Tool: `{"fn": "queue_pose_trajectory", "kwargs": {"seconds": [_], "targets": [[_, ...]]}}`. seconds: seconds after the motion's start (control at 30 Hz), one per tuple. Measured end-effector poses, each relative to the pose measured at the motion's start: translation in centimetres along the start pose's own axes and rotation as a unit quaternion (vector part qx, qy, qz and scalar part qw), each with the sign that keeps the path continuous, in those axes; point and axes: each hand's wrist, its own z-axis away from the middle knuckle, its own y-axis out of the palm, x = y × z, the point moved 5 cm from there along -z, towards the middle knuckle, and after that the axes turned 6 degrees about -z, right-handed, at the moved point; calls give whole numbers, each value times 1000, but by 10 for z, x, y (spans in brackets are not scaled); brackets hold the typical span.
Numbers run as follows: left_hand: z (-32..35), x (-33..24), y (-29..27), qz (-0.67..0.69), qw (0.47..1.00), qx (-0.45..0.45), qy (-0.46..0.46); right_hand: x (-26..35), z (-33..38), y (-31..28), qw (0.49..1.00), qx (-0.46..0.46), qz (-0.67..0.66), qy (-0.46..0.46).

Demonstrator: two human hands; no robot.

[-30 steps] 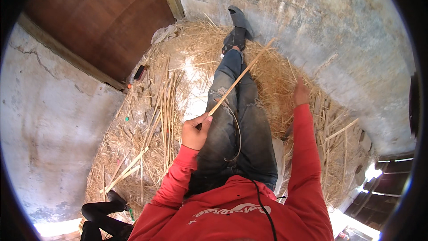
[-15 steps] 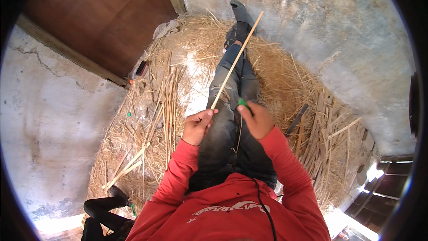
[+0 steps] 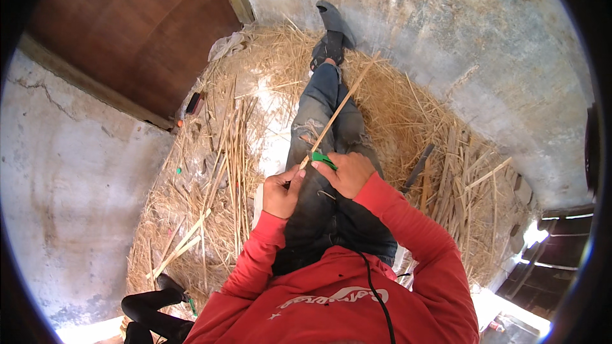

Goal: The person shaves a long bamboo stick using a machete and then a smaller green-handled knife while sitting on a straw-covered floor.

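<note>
My left hand (image 3: pixel 280 192) is closed on the lower end of a long, thin bamboo strip (image 3: pixel 347 94), pinching it between thumb and fingers. The strip slants away over my outstretched legs towards my feet. In my right hand (image 3: pixel 352 172) is a green-handled knife (image 3: pixel 324 160), its front end against the strip just beyond my left fingertips. I cannot make out the blade clearly. Both hands are above my thighs, close together. A thin pale curl (image 3: pixel 327 195) shows below the right hand against my dark jeans.
Shavings (image 3: pixel 382 99) cover the floor around my legs. Several long strips (image 3: pixel 234 146) lie to the left, with a pile of split pieces (image 3: pixel 456 169) at right. A dark flat bar (image 3: pixel 419 165) lies beside my right leg. Another person's dark-clothed leg (image 3: pixel 153 306) reaches in at lower left.
My right hand has moved left, bringing the green-handled knife onto the strip near my left fingers. The strip's far end has dropped lower in view, and the left hand has shifted slightly nearer me.
</note>
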Motion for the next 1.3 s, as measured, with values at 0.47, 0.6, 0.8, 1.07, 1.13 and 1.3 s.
{"fn": "queue_pose_trajectory", "kwargs": {"seconds": [0.47,0.6,0.8,1.07,1.13,1.3], "targets": [[18,13,-22,-170,983,58,-31,-111,-34,-18,976,-171,-74,112],[67,42,-46,-6,999,24,24,-284,-7,-121,907,-265,-31,325],[35,17,-45,30,999,15,-34,-223,4,-109,937,-261,-86,214],[3,-18,-16,20,998,56,-13,9,12,-23,991,-100,-82,-14],[3,-21,-10,23,998,52,-1,17,11,-4,995,-69,-66,-25],[6,-12,-5,9,998,61,-33,3,-3,10,997,-49,-64,-14]]}}
